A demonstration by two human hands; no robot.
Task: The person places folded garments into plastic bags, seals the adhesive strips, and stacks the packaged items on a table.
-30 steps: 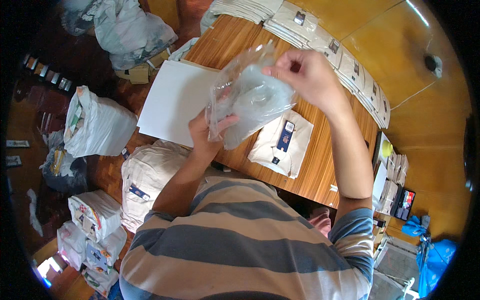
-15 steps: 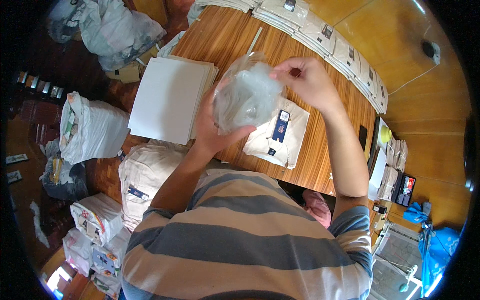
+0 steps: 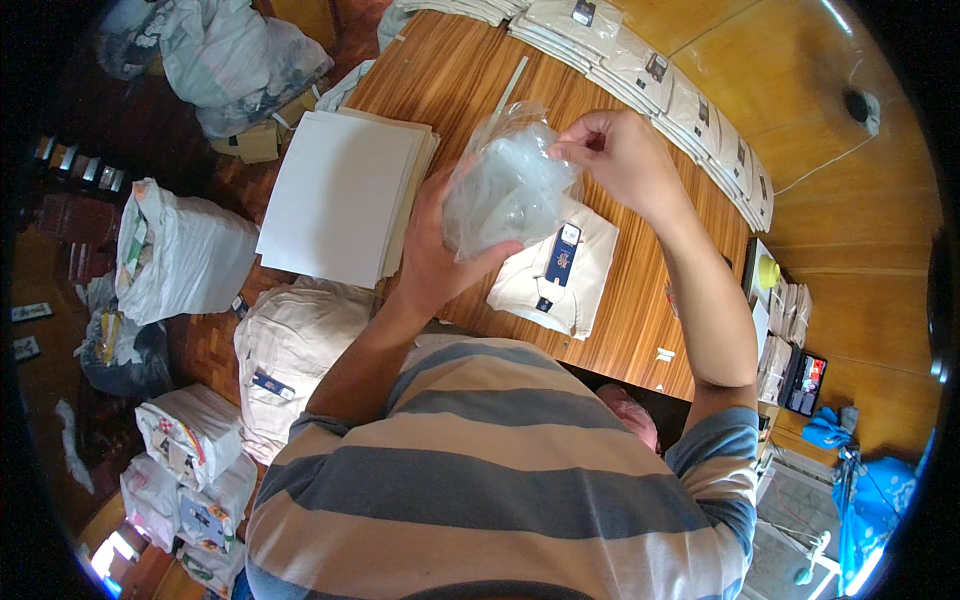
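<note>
Here, the plastic [image 3: 508, 195], clear and crumpled, is held between the two hands' fingers, above the table [image 3: 640, 300]. The left hand [image 3: 435, 245] grips it from below and the left, thumb along its lower edge. The right hand [image 3: 615, 155] seems to pinch its upper right edge between thumb and forefinger, though glare blurs the contact. Just below the right fingers lies a folded garment [image 3: 592, 262] with a dark tag [image 3: 563, 255]. Left of the left fingers sits paper [image 3: 335, 195].
</note>
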